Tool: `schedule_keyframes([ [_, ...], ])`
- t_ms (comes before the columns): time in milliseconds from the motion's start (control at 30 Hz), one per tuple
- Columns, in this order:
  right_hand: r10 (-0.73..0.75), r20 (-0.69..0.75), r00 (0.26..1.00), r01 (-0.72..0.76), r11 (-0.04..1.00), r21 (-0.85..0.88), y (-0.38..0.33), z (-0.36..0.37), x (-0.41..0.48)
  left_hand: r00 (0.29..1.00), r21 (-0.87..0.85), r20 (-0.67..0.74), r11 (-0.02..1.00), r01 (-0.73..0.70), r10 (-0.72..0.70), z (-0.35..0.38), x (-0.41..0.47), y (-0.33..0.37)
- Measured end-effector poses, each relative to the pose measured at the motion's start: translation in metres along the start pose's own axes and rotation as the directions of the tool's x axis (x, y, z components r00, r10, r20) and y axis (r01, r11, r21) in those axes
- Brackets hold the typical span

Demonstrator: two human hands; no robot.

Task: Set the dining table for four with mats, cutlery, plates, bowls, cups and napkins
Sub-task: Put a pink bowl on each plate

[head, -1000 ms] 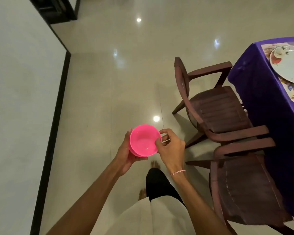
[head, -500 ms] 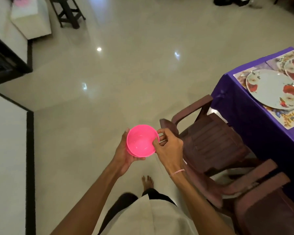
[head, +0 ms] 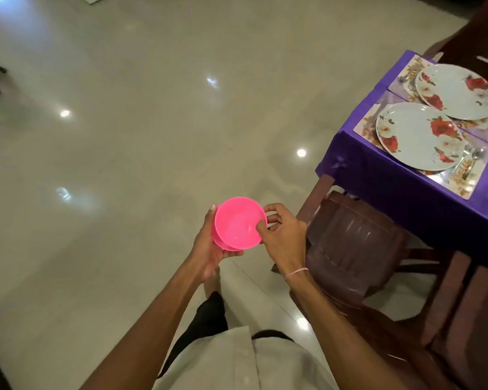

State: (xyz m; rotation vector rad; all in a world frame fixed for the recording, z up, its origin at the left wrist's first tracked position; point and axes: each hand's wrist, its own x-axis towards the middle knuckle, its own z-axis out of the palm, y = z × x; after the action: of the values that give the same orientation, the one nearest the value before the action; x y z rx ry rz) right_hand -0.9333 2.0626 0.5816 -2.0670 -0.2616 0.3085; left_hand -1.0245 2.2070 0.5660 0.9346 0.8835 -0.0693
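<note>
I hold a small stack of pink plastic bowls (head: 238, 222) in front of me, above the floor. My left hand (head: 209, 247) cups the stack from below and the left side. My right hand (head: 283, 237) pinches the right rim of the top bowl. At the right stands the table with a purple cloth (head: 406, 192). Two floral mats lie on it, the near mat (head: 462, 181) and the far mat (head: 406, 77). Each bears a white plate with red flowers, the near plate (head: 417, 136) and the far plate (head: 457, 91). A fork and spoon (head: 469, 159) lie right of the near plate.
A dark brown plastic chair (head: 355, 246) stands between me and the table, its back close to my right hand. A second chair (head: 462, 319) is to its right. Glossy tiled floor (head: 124, 136) spreads to the left and ahead.
My view has swung right and nearer to the table, so both plates and the cutlery now show. Both hands keep the same hold on the pink bowls.
</note>
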Motion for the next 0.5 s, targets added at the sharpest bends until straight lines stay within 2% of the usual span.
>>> schedule_keyframes([
  [267, 0.141, -0.197, 0.970, -0.145, 0.989, -0.003, -0.043, 0.044, 0.078, 0.980, 0.194, 0.176, 0.979, 0.059, -0.094, -0.014, 0.093, 0.109],
  [500, 0.284, -0.413, 0.865, -0.260, 0.959, 0.115, -0.039, 0.022, 0.142, 0.924, 0.376, 0.325, 0.924, 0.070, -0.202, 0.054, 0.170, 0.162],
])
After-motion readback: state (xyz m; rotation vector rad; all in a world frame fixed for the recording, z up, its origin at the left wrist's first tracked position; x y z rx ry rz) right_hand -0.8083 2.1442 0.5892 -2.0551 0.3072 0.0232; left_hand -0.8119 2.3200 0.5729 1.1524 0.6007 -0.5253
